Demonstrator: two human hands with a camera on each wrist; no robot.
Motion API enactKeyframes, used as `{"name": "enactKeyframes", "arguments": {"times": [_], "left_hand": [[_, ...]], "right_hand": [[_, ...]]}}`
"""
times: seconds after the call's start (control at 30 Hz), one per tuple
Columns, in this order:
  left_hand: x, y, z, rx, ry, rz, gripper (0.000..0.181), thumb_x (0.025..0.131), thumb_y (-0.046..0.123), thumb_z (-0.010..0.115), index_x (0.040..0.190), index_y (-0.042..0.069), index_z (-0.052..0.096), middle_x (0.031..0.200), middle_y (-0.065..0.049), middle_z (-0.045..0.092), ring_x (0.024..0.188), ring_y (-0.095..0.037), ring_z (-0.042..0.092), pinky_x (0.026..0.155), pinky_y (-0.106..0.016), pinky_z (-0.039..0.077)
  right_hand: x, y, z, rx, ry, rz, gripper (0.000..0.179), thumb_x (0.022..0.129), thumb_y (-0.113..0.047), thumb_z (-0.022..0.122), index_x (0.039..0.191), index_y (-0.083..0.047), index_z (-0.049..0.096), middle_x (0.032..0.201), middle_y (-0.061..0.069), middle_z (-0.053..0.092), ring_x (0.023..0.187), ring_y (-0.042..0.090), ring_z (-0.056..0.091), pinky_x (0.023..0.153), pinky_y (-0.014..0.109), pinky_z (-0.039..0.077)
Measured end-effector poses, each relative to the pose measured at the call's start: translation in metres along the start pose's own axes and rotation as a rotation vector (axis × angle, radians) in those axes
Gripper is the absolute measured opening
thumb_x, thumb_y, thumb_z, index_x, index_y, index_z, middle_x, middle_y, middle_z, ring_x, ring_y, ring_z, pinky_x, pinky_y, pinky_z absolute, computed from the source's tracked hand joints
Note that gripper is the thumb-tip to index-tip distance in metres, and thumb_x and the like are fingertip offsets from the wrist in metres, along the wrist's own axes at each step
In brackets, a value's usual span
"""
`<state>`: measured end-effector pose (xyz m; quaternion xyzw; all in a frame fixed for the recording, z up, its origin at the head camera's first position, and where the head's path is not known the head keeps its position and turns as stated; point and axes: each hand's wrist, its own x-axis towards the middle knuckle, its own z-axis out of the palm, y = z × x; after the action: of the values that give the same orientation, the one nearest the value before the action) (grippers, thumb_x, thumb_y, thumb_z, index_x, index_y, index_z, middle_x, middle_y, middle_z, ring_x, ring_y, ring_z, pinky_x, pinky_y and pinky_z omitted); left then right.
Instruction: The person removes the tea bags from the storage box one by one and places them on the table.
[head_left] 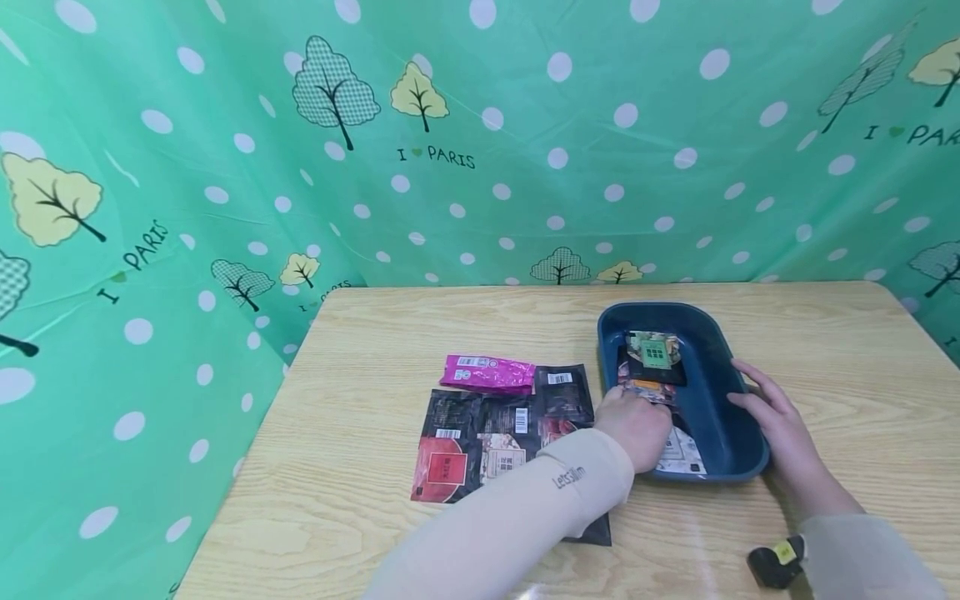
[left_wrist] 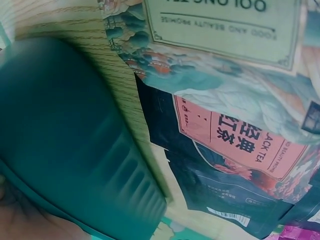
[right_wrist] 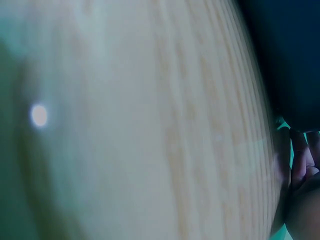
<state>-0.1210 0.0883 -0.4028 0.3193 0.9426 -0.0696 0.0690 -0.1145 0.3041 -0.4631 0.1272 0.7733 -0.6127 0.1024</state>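
Note:
A dark blue plastic tub (head_left: 705, 417) stands on the table with several tea pouches in a line along its left side. A black pouch with a green label (head_left: 656, 354) lies at the far end, an orange-labelled pouch (head_left: 648, 387) in the middle, a pale pouch (head_left: 682, 454) at the near end. My left hand (head_left: 637, 429) reaches over the tub's left wall, fingers pointing down among the pouches; I cannot tell whether they grip one. At the right rim, my right hand (head_left: 772, 421) rests its extended thumb and finger on the tub.
Left of the tub lie several more pouches: a red one (head_left: 442, 467), a floral one (head_left: 502, 454), a black one (head_left: 562, 392) and a shiny magenta packet (head_left: 491, 375). My left sleeve covers part of them. A small black object (head_left: 776, 567) sits by my right cuff.

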Motion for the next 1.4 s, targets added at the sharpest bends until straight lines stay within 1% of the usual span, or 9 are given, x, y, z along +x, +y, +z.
{"name": "enactKeyframes", "arguments": {"times": [0.2,0.43,0.63,0.73,0.9,1.03,1.17,1.3,1.4], "left_hand": [[0.0,0.0,0.001,-0.014,0.034,-0.009,0.022,0.096,0.033,0.061,0.117,0.031,0.066,0.114,0.013,0.069,0.103,-0.006,0.062,0.082,-0.025,0.039],[0.001,-0.003,0.007,-0.06,0.097,0.025,0.031,0.09,0.03,0.069,0.121,0.029,0.062,0.117,0.011,0.064,0.107,-0.006,0.059,0.086,-0.025,0.04],[0.0,-0.01,0.01,-0.175,0.127,0.055,0.058,0.083,0.027,0.079,0.135,0.028,0.054,0.122,0.009,0.056,0.112,-0.005,0.052,0.089,-0.021,0.039],[0.0,-0.012,0.012,-0.233,0.127,0.069,0.067,0.081,0.026,0.08,0.14,0.028,0.05,0.129,0.01,0.056,0.118,-0.004,0.052,0.097,-0.021,0.038],[-0.002,-0.017,0.011,-0.375,0.093,0.087,0.057,0.089,0.029,0.074,0.141,0.029,0.049,0.14,0.013,0.057,0.127,0.0,0.052,0.106,-0.021,0.033],[-0.003,-0.021,0.009,-0.445,0.087,0.116,0.038,0.095,0.034,0.067,0.132,0.028,0.059,0.129,0.017,0.065,0.116,0.006,0.059,0.101,-0.019,0.034],[-0.004,-0.025,0.008,-0.506,0.102,0.152,0.025,0.096,0.034,0.066,0.119,0.027,0.068,0.113,0.018,0.07,0.1,0.008,0.061,0.097,-0.016,0.036],[-0.005,-0.028,0.008,-0.584,0.113,0.164,0.023,0.095,0.032,0.067,0.117,0.025,0.07,0.106,0.016,0.071,0.083,0.01,0.057,0.082,-0.008,0.039],[-0.005,-0.03,0.008,-0.644,0.121,0.164,0.024,0.095,0.029,0.068,0.117,0.022,0.07,0.104,0.014,0.071,0.075,0.009,0.054,0.07,-0.004,0.039]], "right_hand": [[0.001,0.0,0.0,-0.01,-0.001,0.006,0.058,0.104,-0.045,0.043,0.155,-0.047,0.016,0.167,0.013,0.0,0.149,0.042,0.008,0.119,0.063,0.011],[0.0,0.001,0.0,-0.013,0.003,0.003,0.057,0.104,-0.045,0.043,0.155,-0.048,0.016,0.167,0.012,0.002,0.148,0.041,0.011,0.119,0.062,0.014],[0.0,0.0,-0.001,-0.004,-0.004,0.007,0.057,0.104,-0.045,0.042,0.155,-0.048,0.015,0.166,0.018,-0.001,0.148,0.048,0.009,0.115,0.069,0.014],[0.0,0.0,-0.002,-0.016,-0.003,0.009,0.058,0.104,-0.046,0.042,0.155,-0.048,0.014,0.166,0.019,-0.001,0.148,0.048,0.009,0.115,0.069,0.013],[-0.001,-0.002,-0.001,-0.032,-0.008,0.001,0.058,0.104,-0.046,0.041,0.156,-0.046,0.015,0.166,0.019,-0.001,0.148,0.049,0.01,0.116,0.067,0.014],[-0.001,-0.002,0.0,-0.03,-0.007,0.007,0.057,0.104,-0.046,0.04,0.156,-0.045,0.015,0.166,0.019,-0.004,0.148,0.051,0.007,0.115,0.069,0.013],[-0.002,-0.002,0.0,-0.027,0.001,0.005,0.057,0.104,-0.045,0.041,0.156,-0.045,0.015,0.166,0.018,-0.005,0.148,0.051,0.004,0.115,0.07,0.011],[-0.001,-0.001,-0.001,-0.028,0.003,-0.005,0.058,0.104,-0.043,0.041,0.156,-0.044,0.015,0.166,0.018,-0.006,0.148,0.051,0.002,0.115,0.071,0.009],[-0.001,-0.002,0.0,-0.034,0.008,-0.006,0.057,0.104,-0.044,0.041,0.156,-0.044,0.016,0.166,0.019,-0.005,0.148,0.052,0.001,0.114,0.071,0.008]]}}
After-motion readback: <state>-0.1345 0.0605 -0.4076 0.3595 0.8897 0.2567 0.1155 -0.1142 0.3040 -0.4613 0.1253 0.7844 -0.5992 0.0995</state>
